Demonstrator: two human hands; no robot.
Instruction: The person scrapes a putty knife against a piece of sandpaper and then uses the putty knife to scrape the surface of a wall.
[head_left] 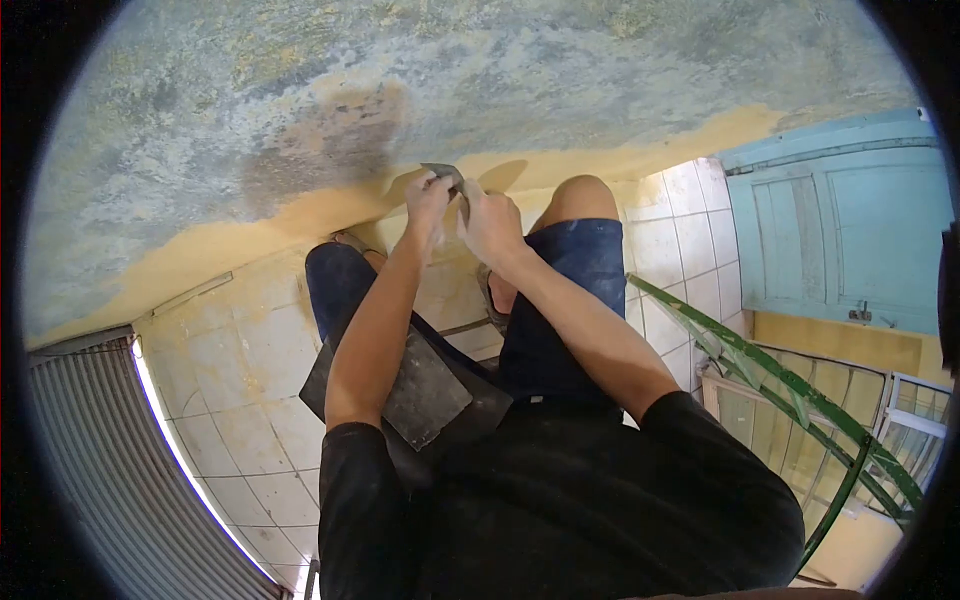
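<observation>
In front of the wall, my left hand [427, 207] and my right hand [491, 226] are close together, fingers bent in a pinch. Between them is a small, bent piece of grey sandpaper [441, 169], partly covered by the fingers. A larger dark sheet of sandpaper [428, 398] lies across my lap below my left forearm. Just beyond the hands stands the wall [560, 90], patchy grey and white above a yellow lower band, with a brownish patch left of the hands.
White floor tiles [225, 440] with yellowish stains lie around my feet. A corrugated shutter [120, 480] is at the left. To the right stand a green metal frame [770, 370], a light-blue door [850, 230] and a barred rack [815, 400].
</observation>
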